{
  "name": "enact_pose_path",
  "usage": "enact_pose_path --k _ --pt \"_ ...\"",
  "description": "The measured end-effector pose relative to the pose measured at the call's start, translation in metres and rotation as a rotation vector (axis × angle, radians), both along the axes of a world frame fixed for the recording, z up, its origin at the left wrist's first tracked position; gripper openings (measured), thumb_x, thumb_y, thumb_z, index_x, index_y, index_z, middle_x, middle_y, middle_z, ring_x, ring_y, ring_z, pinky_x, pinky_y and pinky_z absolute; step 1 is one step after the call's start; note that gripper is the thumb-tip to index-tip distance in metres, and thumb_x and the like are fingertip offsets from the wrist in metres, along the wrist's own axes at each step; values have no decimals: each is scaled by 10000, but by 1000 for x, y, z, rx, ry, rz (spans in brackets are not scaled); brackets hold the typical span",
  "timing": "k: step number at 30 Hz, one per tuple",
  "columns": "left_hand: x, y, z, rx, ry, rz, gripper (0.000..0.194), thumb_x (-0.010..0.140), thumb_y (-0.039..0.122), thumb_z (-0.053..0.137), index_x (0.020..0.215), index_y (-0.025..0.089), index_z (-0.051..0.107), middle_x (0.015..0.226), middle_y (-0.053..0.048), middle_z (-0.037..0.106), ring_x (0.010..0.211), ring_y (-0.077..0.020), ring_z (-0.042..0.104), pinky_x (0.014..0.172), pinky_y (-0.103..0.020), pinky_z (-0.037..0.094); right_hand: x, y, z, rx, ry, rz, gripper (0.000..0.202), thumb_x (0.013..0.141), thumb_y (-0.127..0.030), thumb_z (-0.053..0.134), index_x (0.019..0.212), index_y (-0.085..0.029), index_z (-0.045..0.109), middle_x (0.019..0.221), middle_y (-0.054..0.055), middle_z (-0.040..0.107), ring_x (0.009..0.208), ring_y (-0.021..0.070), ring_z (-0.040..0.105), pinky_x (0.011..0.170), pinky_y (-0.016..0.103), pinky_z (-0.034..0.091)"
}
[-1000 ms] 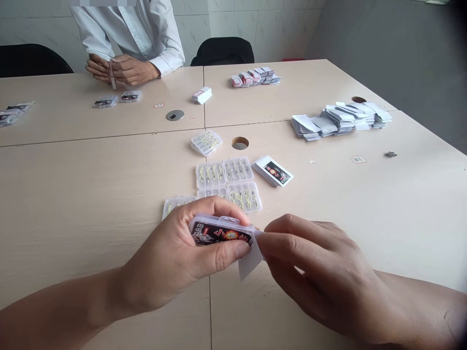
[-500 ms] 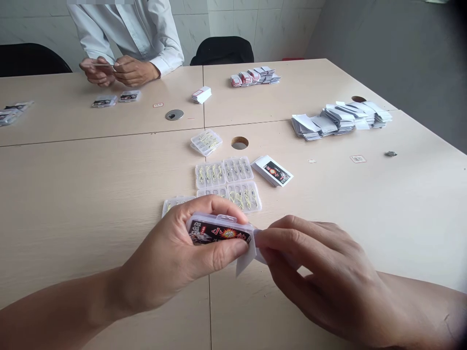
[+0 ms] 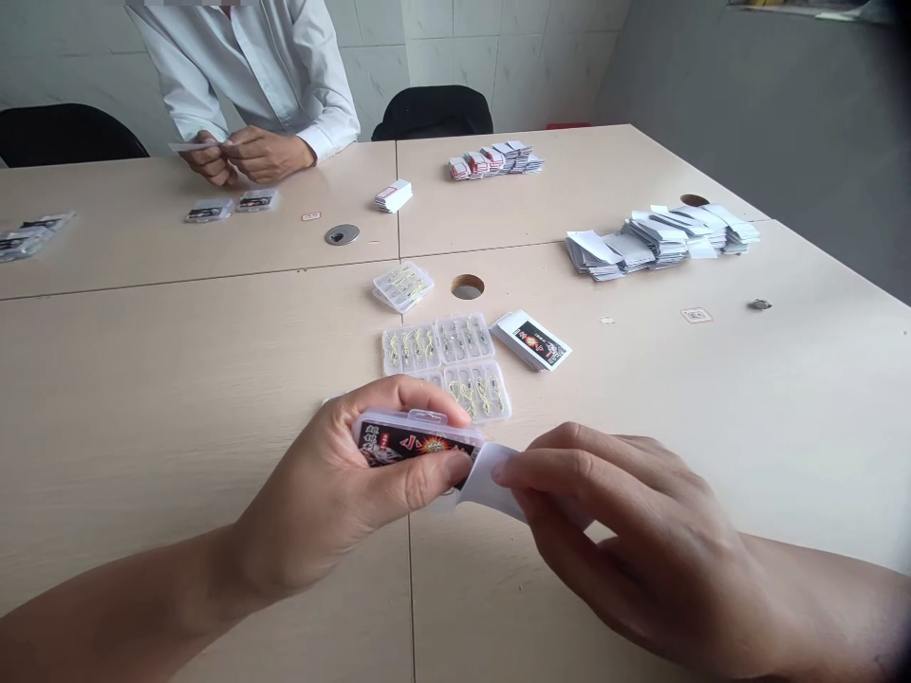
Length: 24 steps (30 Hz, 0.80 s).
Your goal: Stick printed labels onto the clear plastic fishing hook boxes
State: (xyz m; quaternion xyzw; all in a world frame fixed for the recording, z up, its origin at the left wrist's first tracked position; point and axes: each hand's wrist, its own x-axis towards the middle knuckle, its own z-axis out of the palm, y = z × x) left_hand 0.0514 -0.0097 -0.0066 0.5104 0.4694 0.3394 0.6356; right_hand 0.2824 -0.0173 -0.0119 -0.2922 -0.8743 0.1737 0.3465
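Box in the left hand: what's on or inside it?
A black printed label shows on the plastic box; the thumb of the left hand covers part of it. A white sheet, held by the right hand, is at the box's right end. Its contents cannot be seen.

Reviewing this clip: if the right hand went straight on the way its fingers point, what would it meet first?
Beyond the white slip it pinches, the right hand would probably meet the clear case or the left hand gripping it; depth is unclear.
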Motion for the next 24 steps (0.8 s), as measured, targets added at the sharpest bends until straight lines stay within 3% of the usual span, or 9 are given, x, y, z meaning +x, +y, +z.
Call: enact_pose_path --k 10,16,24 --pt "0 1 -1 -57 -78 37 178 812 350 828 924 275 711 836 38 685 719 -86 586 644 -144 486 0 1 1 36 39 -17 181 928 -17 497 992 -163 584 720 -21 549 588 101 454 534 229 389" --pt "4 4 9 -104 -256 125 165 775 254 863 848 237 717 790 54 751 680 -68 665 635 -123 518 2 0 3 42 44 -29 196 895 -2 498 972 -166 572 710 -14 561 569 106 446 515 236 379" --pt "3 0 23 -234 -431 66 84 881 205 755 900 250 686 860 63 801 768 -111 754 708 -186 578 2 -2 2 158 49 50 294 878 17 494 1103 -157 571 730 -7 625 597 112 556 557 234 457"
